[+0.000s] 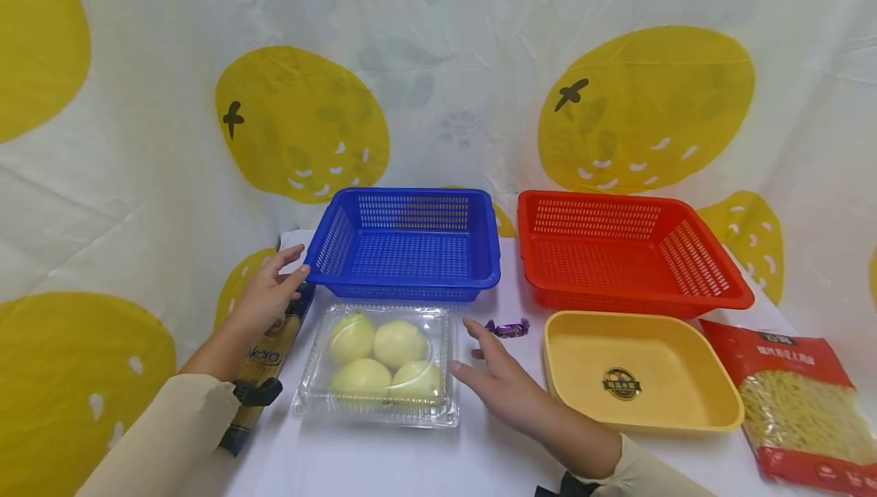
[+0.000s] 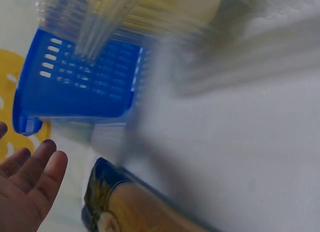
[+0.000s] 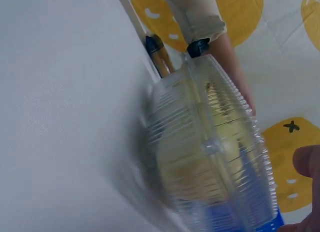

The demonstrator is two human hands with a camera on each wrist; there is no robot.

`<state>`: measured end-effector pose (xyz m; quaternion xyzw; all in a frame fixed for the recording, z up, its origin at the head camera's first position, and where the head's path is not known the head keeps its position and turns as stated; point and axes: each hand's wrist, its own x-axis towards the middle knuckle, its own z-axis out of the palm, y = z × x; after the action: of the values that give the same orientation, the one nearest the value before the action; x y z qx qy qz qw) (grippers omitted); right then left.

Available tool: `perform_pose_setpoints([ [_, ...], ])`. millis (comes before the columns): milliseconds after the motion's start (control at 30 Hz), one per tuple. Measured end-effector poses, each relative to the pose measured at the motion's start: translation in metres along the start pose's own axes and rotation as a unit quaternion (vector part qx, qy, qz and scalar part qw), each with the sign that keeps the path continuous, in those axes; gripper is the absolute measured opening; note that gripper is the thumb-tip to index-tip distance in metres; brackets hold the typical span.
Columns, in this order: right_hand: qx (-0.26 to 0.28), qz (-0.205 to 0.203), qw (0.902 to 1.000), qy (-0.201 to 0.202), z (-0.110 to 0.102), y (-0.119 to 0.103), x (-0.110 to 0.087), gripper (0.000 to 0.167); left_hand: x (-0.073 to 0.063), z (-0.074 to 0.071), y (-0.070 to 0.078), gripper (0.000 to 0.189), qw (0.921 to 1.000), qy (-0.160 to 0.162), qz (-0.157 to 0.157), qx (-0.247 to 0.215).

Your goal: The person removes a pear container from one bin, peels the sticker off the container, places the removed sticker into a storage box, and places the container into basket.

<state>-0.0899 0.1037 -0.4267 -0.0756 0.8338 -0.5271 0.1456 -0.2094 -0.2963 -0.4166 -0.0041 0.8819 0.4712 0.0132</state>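
Observation:
A clear lidded plastic box [image 1: 445,406] with several pale yellow round fruits [image 1: 361,380] inside stands in front of the blue basket [image 1: 404,291]. My left hand [image 1: 269,295] is held by the basket's left front corner with its fingers extended, above a long tan and dark-blue packet [image 1: 263,356]. Whether its fingertips touch the basket rim, I cannot tell. To the right of the box is my right hand [image 1: 503,387], fingers loosely extended toward the box and holding nothing. The right wrist view shows the box [image 3: 210,142] beside the right thumb [image 3: 304,162].
A purple-wrapped candy [image 1: 508,329] lies beyond the right hand. Further right are a red basket [image 1: 630,299], a yellow tray [image 1: 644,421] with a round label, and a red bag of pasta [image 1: 802,398]. A fruit-patterned cloth [image 1: 473,101] hangs behind the white table.

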Motion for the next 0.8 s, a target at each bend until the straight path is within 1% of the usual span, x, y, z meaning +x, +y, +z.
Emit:
perform_pose_setpoints([
  [200, 0.058, 0.012, 0.9982, 0.010, 0.012, 0.008, 0.015, 0.077, 0.010, 0.012, -0.006, 0.063, 0.9992, -0.017, -0.004, -0.036],
  [333, 0.083, 0.008, 0.9964, 0.014, 0.018, 0.011, 0.021, 0.080, 0.012, 0.016, -0.007, 0.062, 0.9991, -0.021, 0.006, -0.037],
  [433, 0.077, -0.003, 0.9968, 0.019, 0.023, 0.015, 0.025, 0.080, 0.013, 0.018, -0.010, 0.061, 0.9993, -0.018, 0.017, -0.029],
  [533, 0.064, -0.019, 0.9975, 0.023, 0.027, 0.020, 0.030, 0.081, 0.014, 0.019, -0.013, 0.061, 0.9989, -0.015, 0.026, -0.036],
  [667, 0.052, -0.037, 0.9977, 0.022, 0.029, 0.024, 0.035, 0.083, 0.014, 0.022, -0.014, 0.060, 0.9981, -0.015, 0.030, -0.051],
  [800, 0.034, -0.045, 0.9983, 0.013, 0.030, 0.025, 0.039, 0.087, 0.014, 0.023, -0.014, 0.060, 0.9981, -0.018, 0.025, -0.054],
])
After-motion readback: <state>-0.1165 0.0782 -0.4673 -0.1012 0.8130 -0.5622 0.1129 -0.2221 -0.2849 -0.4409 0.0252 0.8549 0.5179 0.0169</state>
